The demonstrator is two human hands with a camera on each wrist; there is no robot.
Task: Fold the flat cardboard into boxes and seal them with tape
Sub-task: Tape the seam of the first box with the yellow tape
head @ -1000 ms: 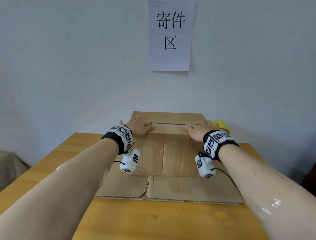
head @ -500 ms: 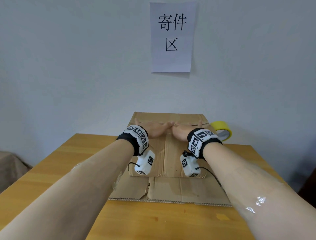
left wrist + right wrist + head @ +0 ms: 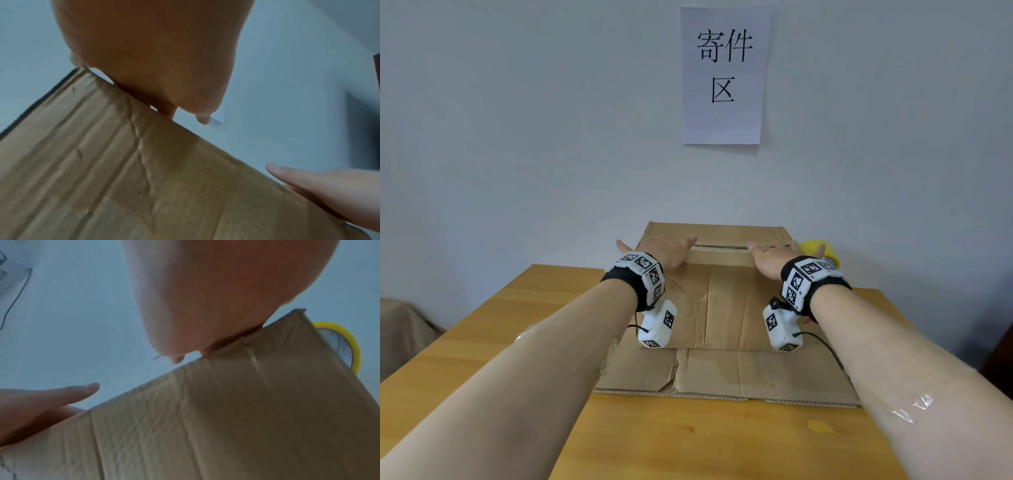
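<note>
A brown cardboard box [image 3: 717,308] stands on the wooden table [image 3: 524,329], its top flaps folded down and meeting at a seam [image 3: 722,247]. My left hand [image 3: 666,251] lies flat on the top near the left end of the seam, fingers straight. My right hand [image 3: 774,255] lies flat near the right end. In the left wrist view the palm [image 3: 156,56] presses on the box's upper edge [image 3: 205,139]; the right wrist view shows the same for my right palm [image 3: 216,296]. A yellow tape roll [image 3: 820,253] stands behind the box's right corner, also visible as the tape roll [image 3: 339,345].
A flat cardboard flap [image 3: 722,377] spreads on the table in front of the box. A white paper sign [image 3: 724,73] hangs on the wall behind. The table's front part is bare wood. A brown object [image 3: 404,325] sits low at the left.
Half a second ago both hands met at the middle of the seam; they have slid apart along it toward the box's left and right ends.
</note>
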